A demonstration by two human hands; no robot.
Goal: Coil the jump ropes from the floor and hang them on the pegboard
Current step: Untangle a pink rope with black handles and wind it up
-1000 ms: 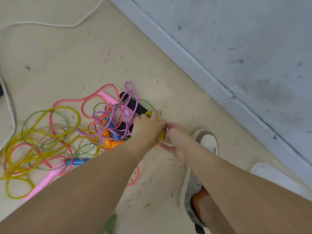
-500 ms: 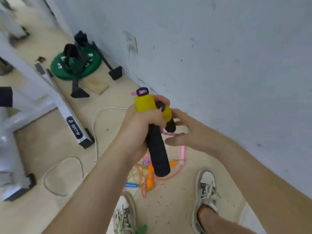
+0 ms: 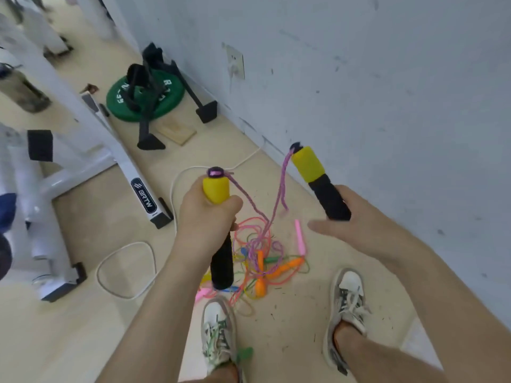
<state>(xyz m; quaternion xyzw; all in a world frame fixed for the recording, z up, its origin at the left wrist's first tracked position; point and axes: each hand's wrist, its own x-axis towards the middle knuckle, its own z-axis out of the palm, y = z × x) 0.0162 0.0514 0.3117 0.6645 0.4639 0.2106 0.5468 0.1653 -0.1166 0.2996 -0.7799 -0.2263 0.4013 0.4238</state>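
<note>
Left hand (image 3: 206,217) is fist-tight round the mid of one yellow-&-black handle (image 3: 217,189), yellow end up, black end pointing down at the pile. Right hand (image 3: 351,225) has the other handle (image 3: 318,178) by its black lower end only. Its thumb sticks out to the left and the fingers are hidden behind the foam, so the grip looks light. That handle tilts up & left, its yellow end close to the wall (image 3: 387,78).

Both handles sit at approx the same height, well apart, w/ the purple rope (image 3: 257,217) dropping from each cap into the tangle of other ropes (image 3: 265,266) on the floor (image 3: 83,327), btwn the shoes (image 3: 218,322). So the slack lies below & btwn the hands, running near-vertical, w/ its low part caught in the pile.

Likely next: lift it free, then bring the handles together & loop. The left hand has the firmer hold, so it's prob. the anchor. Pegboard not in view.
</note>
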